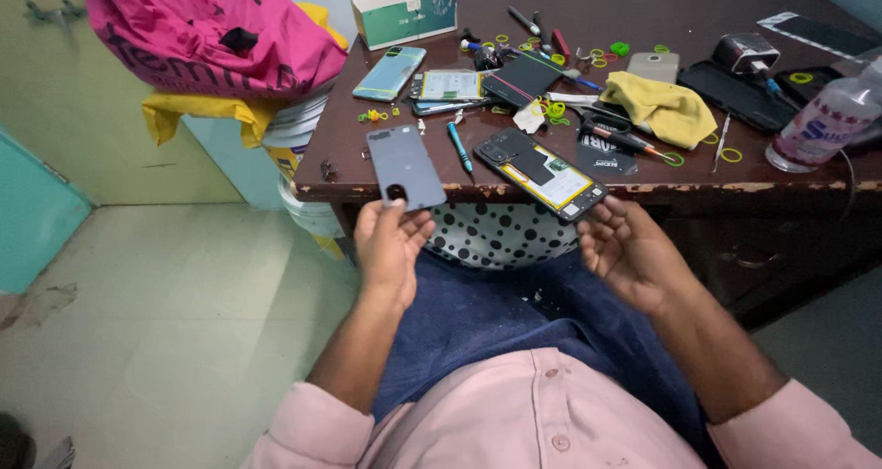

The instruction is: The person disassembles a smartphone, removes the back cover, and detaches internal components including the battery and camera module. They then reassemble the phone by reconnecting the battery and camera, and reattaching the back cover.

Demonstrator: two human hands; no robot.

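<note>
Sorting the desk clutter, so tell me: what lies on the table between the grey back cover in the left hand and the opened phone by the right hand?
In the head view, a blue-handled screwdriver lies between the grey back cover and the opened phone.

Yellow cloth [663, 107], pink bag [207, 30], possibly a sanitizer bottle [825, 124].
</note>
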